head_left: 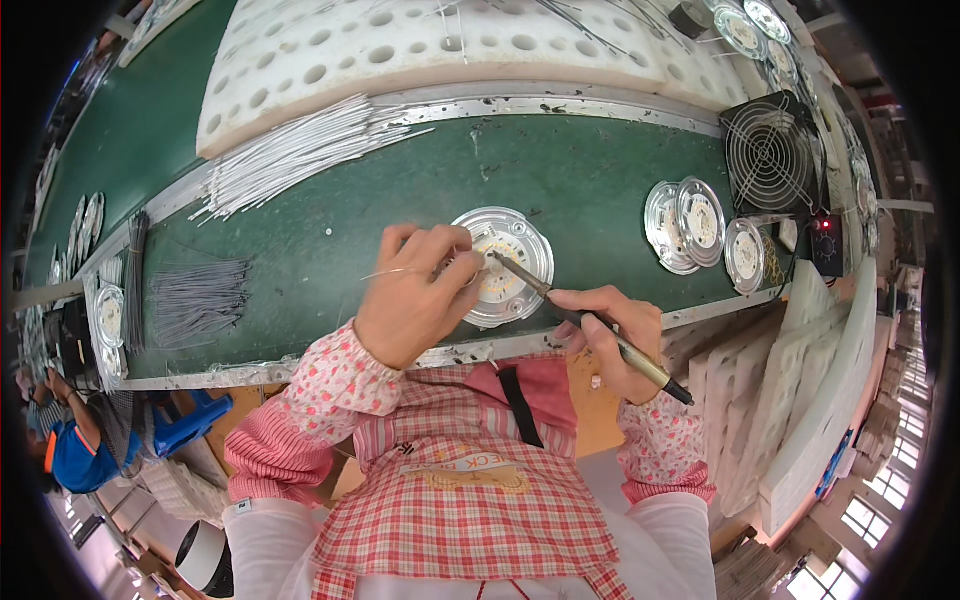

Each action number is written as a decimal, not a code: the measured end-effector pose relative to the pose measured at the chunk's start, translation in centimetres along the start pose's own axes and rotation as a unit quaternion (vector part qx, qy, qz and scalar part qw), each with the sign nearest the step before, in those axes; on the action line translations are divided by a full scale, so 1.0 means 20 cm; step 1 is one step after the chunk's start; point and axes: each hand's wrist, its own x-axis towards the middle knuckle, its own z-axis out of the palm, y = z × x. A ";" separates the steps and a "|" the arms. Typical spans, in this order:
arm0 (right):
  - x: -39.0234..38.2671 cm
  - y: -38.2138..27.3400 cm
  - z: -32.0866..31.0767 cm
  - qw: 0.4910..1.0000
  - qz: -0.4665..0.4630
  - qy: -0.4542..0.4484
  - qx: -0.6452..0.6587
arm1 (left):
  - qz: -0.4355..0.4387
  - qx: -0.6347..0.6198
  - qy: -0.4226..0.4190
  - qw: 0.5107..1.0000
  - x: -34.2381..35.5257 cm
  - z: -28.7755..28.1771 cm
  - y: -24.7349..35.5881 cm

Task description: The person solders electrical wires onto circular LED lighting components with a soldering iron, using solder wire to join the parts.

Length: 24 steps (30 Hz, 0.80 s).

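Observation:
On the green bench top (350, 215) in front of me lies a round silver LED lamp plate (527, 298), with small yellow spots on its white centre. My right hand (622, 338) is closed around a soldering iron (645, 364) like a pen. The iron's tip touches or nearly touches the plate's centre. My left hand (422, 295) is pinched over the plate's left side, and a thin pale wire (392, 272) sticks out from between its fingers. The fingertips hide the wire's end and part of the plate.
Bundles of white wires (300, 155) and dark grey wires (200, 298) lie to the left. On the right are more lamp plates (701, 222), a fan with a wire guard (768, 155) and a black control box with a red light (826, 243). White perforated foam (440, 50) spans the back.

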 end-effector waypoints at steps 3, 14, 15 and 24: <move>-0.01 0.02 0.02 1.000 -0.018 0.015 0.013 | 0.024 0.026 -0.012 0.999 -0.04 -0.02 -0.04; 0.08 0.08 0.16 0.992 -0.017 0.107 -0.066 | 0.086 0.115 -0.027 0.989 -0.06 -0.02 -0.03; 0.13 0.04 0.19 0.979 -0.092 0.094 -0.158 | 0.086 0.115 -0.029 0.989 -0.05 -0.02 -0.03; -0.09 0.04 0.19 0.914 -0.133 0.058 -0.380 | -0.053 0.192 0.070 0.978 0.30 -0.05 -0.43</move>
